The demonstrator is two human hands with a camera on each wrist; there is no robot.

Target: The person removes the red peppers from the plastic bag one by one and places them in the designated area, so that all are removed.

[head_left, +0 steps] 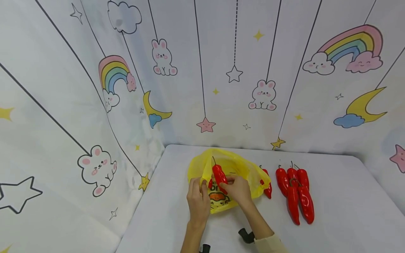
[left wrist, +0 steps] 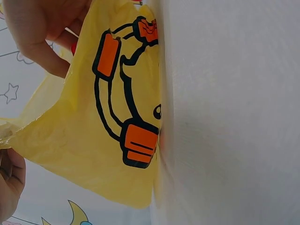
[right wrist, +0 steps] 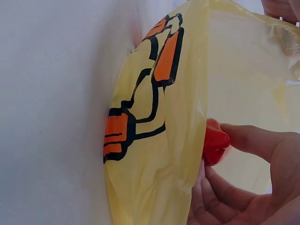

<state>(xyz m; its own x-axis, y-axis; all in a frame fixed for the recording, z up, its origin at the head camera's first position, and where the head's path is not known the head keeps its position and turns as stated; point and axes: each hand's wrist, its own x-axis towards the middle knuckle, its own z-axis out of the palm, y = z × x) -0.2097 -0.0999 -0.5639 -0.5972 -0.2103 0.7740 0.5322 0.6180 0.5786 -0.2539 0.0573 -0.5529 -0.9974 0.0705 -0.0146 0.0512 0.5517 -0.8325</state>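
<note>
A yellow plastic bag [head_left: 197, 163] with a printed cartoon lies on the white table, its mouth spread wide. My left hand [head_left: 199, 201] pinches the near left rim of the bag, also visible at the lower left of the left wrist view. Between the thumb and fingers of my right hand [head_left: 239, 189] is a red chili pepper [head_left: 219, 174], held at the bag's mouth with its stem pointing away. In the right wrist view the pepper [right wrist: 215, 142] is partly hidden behind the bag's edge. Another bit of red shows inside the bag near my left fingers.
Several red chili peppers [head_left: 292, 191] lie grouped right of the bag. Another red pepper [head_left: 268, 191] shows at the bag's right edge, partly covered. A white cloth [head_left: 221, 88] with cartoon prints hangs behind the table. Black camera mounts [head_left: 246, 235] sit by the wrists.
</note>
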